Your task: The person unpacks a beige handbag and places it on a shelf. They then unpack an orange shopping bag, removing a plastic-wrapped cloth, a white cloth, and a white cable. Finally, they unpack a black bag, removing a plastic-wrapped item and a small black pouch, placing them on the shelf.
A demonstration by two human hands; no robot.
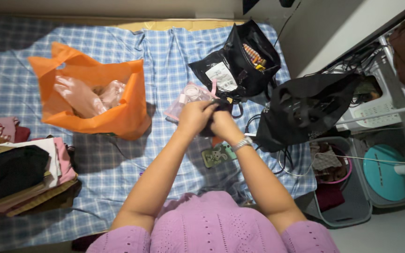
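Observation:
My left hand (194, 115) and my right hand (222, 122) meet over a blue checked bedsheet (165, 61), both closed on a small black item (221, 106) held between them. A silver watch is on my right wrist. Just beyond my hands lies a clear pink pouch (191, 96) with small things inside. A phone in a green case (218, 154) lies on the sheet below my right wrist.
An orange bag (94, 93) holding clear plastic sits at the left. A black plastic bag (240, 63) and a black fabric bag (305, 110) lie at the right. Folded clothes (19, 175) are stacked at the left edge. A grey bin (343, 197) and a fan stand off the bed.

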